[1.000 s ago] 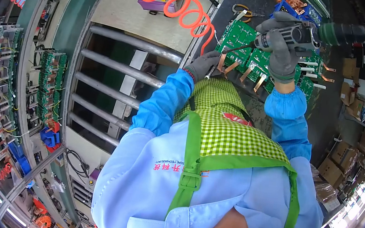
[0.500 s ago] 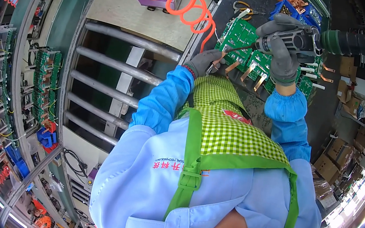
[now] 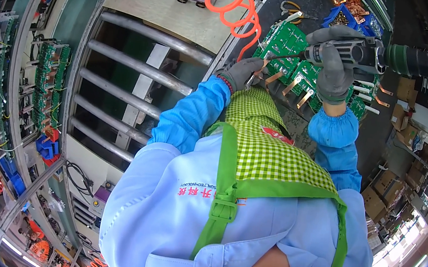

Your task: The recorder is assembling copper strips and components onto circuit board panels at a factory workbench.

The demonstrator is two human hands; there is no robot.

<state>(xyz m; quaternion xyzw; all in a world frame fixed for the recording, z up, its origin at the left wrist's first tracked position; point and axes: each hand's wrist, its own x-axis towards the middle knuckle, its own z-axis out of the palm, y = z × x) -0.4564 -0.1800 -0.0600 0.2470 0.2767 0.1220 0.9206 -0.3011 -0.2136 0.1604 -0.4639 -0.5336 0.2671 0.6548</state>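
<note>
My right hand (image 3: 334, 76), in a grey glove, is closed around a grey power screwdriver (image 3: 360, 54) held level. Its long bit points left and reaches the fingertips of my left hand (image 3: 244, 73). That gloved hand is closed in a pinch on a copper strip (image 3: 256, 74) beside the left edge of the green circuit boards (image 3: 285, 38). More copper strips (image 3: 291, 85) stick out from the boards' near edge. Whether the bit's tip sits on a screw is too small to tell.
Pliers (image 3: 292, 8) lie beyond the boards, near blue bins (image 3: 339, 15) of small metal parts. A coiled orange hose (image 3: 246, 23) hangs left of the boards. Metal rollers (image 3: 131, 64) lie left of my left arm. Cardboard boxes (image 3: 377, 193) stand at the far right.
The view has shifted slightly, so the bench and rollers sit a little differently. Both hands keep their grips, and the screwdriver bit stays at my left fingertips.
</note>
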